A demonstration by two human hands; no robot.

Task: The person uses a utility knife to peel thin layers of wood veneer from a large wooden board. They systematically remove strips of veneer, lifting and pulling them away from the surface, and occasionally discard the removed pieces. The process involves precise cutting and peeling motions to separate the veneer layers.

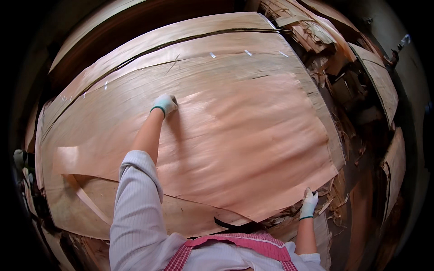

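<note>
A large pinkish wood veneer sheet (244,140) lies skewed and slightly rippled over a wide stack of paler veneer (77,205). My left hand (165,104), in a white glove with a green cuff, is stretched far across it. Its fingers are closed at the sheet's far edge, and a shadow falls beneath the wrist. Down at the near right, my right hand (309,204), gloved alike, grips the sheet's edge close to its corner. The fingers of that hand are partly hidden. A narrow veneer strip (90,202) sticks out from under the sheet's left part.
Short white tape pieces (248,53) dot a seam across the far part of the stack. Beyond it runs a long dark gap. Torn veneer scraps (312,34) are heaped at the far right, with more veneer panels (377,81) alongside. A black strap (233,226) lies by my pink apron.
</note>
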